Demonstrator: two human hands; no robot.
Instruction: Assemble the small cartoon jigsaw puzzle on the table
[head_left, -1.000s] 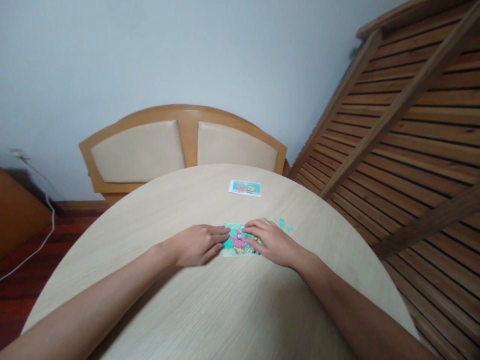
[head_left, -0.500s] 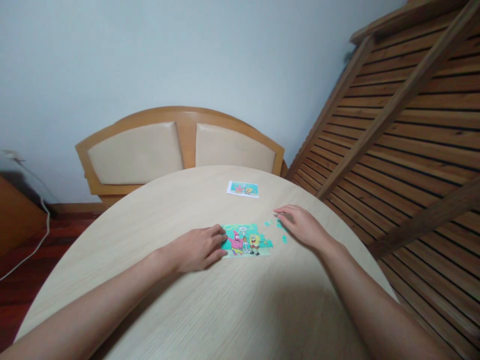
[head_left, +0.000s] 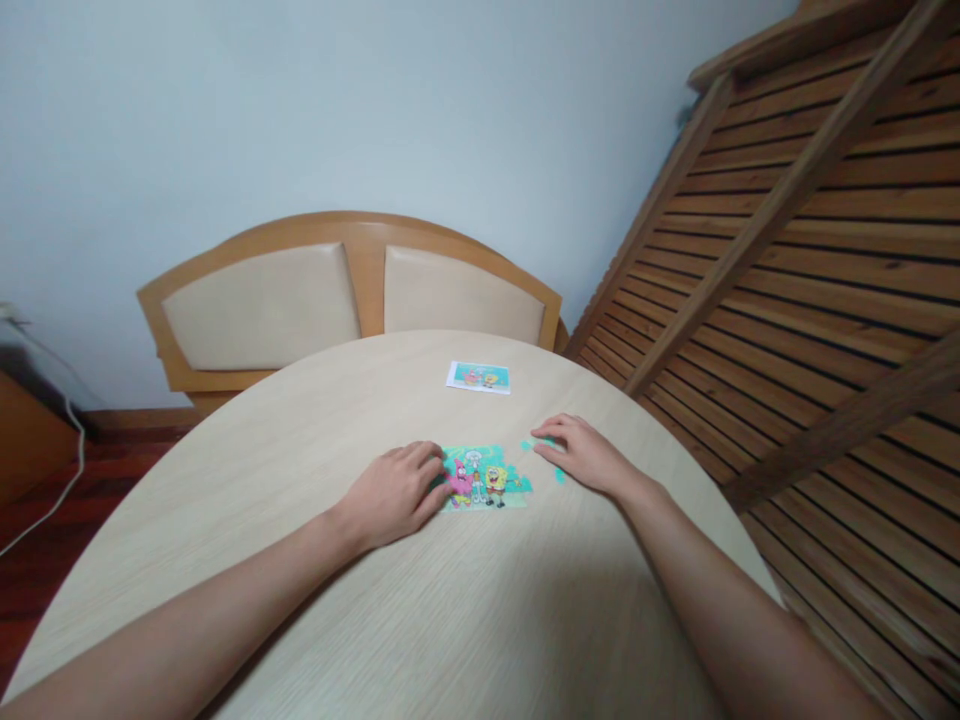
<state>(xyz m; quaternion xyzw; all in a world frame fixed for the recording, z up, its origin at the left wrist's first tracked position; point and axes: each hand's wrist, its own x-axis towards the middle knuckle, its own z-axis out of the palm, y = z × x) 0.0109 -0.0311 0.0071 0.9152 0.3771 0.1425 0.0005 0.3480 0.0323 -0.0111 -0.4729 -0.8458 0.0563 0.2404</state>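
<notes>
A partly assembled jigsaw puzzle [head_left: 486, 480] with cartoon figures on a turquoise ground lies flat on the table; its right edge is ragged. My left hand [head_left: 401, 490] rests palm down on the puzzle's left edge, fingers slightly curved and apart, covering that side. Several loose turquoise puzzle pieces [head_left: 526, 445] lie to the right of the assembled part. Over them hovers or rests my right hand [head_left: 581, 455], thumb and fingers apart, hiding some of the pieces. I see nothing held in it.
A small picture card [head_left: 478, 378] with the same cartoon scene lies farther back on the round wooden table [head_left: 360, 620]. Behind the table stands a padded wooden headboard [head_left: 372, 270] against the wall. A slatted wooden frame [head_left: 787, 250] leans at the right.
My right hand has shifted a little left and nearer, now covering more loose pieces. The left hand's fingers have drawn slightly closer together on the puzzle's edge. The view has turned slightly right.
</notes>
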